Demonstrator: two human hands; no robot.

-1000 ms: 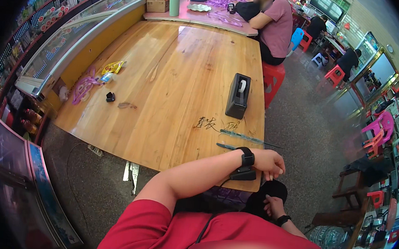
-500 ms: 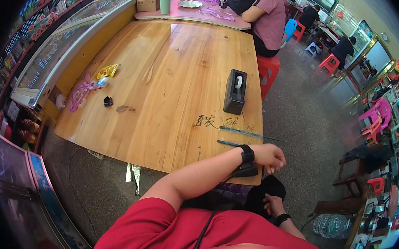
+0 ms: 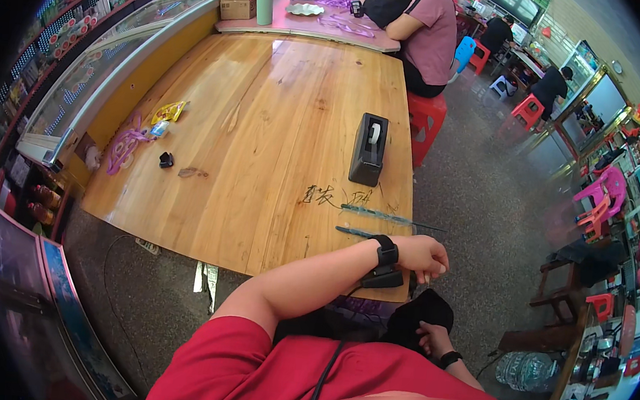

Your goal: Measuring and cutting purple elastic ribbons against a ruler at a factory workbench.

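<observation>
Table by left hand: varnished wood, smooth, semi-gloss. Tape dispenser beyond it: black plastic, matt. Bag under right hand: black cloth.

A thin clear ruler (flat, overhanging the edge) lies on the wooden table beside a black tape dispenser.

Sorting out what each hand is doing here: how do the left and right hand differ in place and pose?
The left hand lies at the wooden table's near edge, fist loosely curled; the right hand sits lower, below the table edge, against a black thing in the lap. The left forearm crosses the body; little shows of the right. Both wrists wear a dark band.
</observation>
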